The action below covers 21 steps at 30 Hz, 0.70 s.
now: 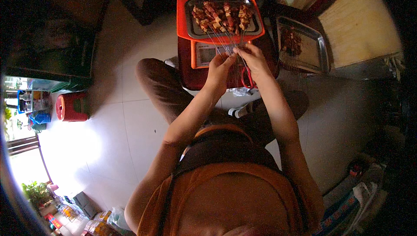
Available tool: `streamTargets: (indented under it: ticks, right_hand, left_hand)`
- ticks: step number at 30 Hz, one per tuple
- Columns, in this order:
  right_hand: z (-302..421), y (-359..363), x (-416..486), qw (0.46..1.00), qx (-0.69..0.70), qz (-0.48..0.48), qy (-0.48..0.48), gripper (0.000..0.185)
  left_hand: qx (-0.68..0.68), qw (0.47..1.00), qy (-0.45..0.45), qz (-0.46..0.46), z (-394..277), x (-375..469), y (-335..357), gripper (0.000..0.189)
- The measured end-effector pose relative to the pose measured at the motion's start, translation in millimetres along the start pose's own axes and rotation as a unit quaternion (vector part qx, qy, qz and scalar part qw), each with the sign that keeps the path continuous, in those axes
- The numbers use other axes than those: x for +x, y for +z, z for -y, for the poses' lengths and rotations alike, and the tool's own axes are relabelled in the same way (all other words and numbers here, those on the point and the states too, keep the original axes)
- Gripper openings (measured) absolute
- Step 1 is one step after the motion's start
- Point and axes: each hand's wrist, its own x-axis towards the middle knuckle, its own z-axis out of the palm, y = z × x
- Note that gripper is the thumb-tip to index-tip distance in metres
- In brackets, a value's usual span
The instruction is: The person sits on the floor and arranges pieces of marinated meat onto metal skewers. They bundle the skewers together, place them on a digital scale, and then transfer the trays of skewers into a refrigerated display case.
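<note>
Several meat skewers (228, 16) lie on a metal tray (190, 24) on top of an orange kitchen scale (194, 53). Their thin bare ends point towards me, over the scale's display. My left hand (222, 65) has its thumb and fingers closed on some of these skewer ends. My right hand (252, 58) is beside it, with fingertips at the skewer ends too; whether it grips any cannot be told. Red-handled scissors (248, 78) are just below my right hand, near the edge of the dark red stool (187, 79) under the scale.
To the right, a second metal tray (321, 48) holds more meat pieces (291, 40). A pale board (361, 24) stands beyond it. My knees flank the stool. A red plastic stool (71, 107) stands on the tiled floor at the left.
</note>
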Motion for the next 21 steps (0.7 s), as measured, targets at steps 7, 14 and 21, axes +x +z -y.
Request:
streamTargets:
  ticks: [7, 14, 21]
  right_hand:
    - [-3, 9, 2, 0.955, -0.243, -0.085, -0.149, 0.024]
    - [12, -6, 0, 0.948, -0.307, -0.032, -0.078, 0.035]
    - [-1, -9, 6, 0.979, -0.199, -0.052, -0.006, 0.046]
  left_hand:
    - [-0.093, 0.995, -0.013, -0.020, 8, 5, 3, 0.009]
    - [-0.098, 0.993, -0.016, -0.065, 11, 7, 12, 0.010]
    - [-0.080, 0.997, -0.007, -0.015, 13, 16, 7, 0.013]
